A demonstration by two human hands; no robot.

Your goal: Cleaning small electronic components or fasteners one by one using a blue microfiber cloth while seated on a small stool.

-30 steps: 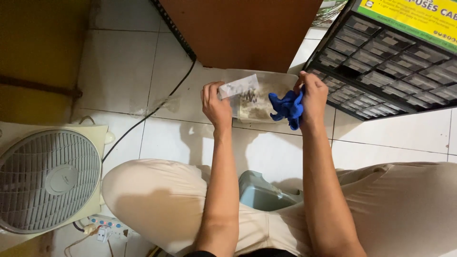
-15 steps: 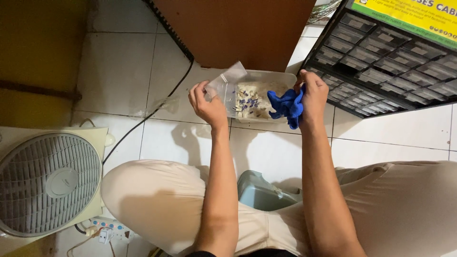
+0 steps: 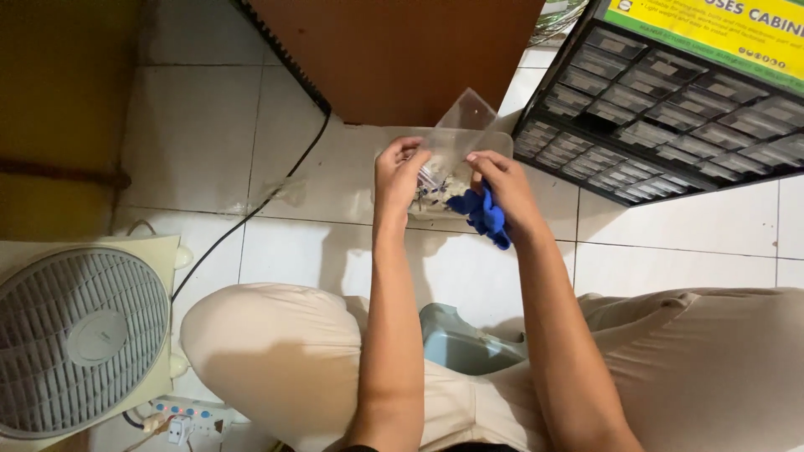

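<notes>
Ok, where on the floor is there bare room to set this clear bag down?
Bare white floor tiles lie left of the black cable, above the cream box fan. Another patch lies below the black multi-drawer cabinet. It is crowded where both hands, left hand and right hand, hold the clear plastic bag.

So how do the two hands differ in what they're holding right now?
The left hand pinches only the clear bag at its top edge, fingers curled. The right hand pinches the bag too, but also keeps a blue cloth bunched in its grip; the left holds nothing blue. The left sits slightly higher in the view than the right. Both meet at the bag's mouth, above the white tiled floor.
</notes>
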